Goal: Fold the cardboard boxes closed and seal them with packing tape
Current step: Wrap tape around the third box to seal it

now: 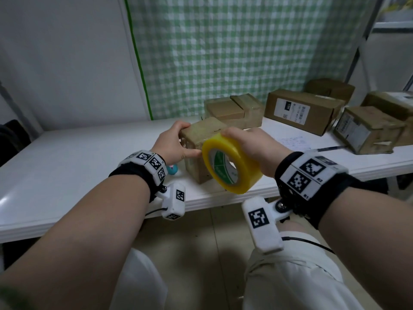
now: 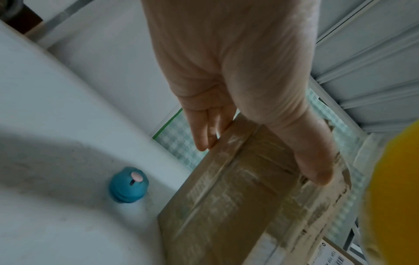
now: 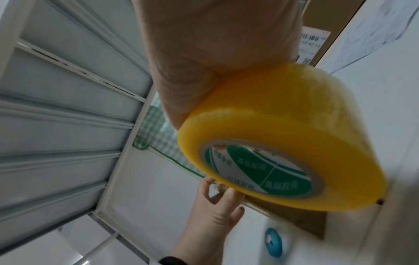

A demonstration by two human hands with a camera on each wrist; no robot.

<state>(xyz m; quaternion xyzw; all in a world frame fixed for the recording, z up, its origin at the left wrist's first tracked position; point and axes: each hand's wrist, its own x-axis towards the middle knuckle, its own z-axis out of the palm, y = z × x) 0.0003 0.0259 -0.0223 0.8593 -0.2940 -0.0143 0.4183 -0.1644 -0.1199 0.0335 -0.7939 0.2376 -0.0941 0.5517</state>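
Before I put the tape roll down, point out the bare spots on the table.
Bare: the table's left half, left of the left hand. Tight: around the held box and blue gadget. Crowded: the stacked boxes at the right rear.

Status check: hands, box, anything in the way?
Left hand holds small box. Right hand holds tape roll against it. Blue cutter beside box, clear.

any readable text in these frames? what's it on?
"19H": black patch on the white label of the long box at the back.
"A03-210", partly cut off: same label, right wrist view.
"高级胶带": green core label of the yellow tape roll.
Barcodes, other box labels, wrist markers: too small or blurred.
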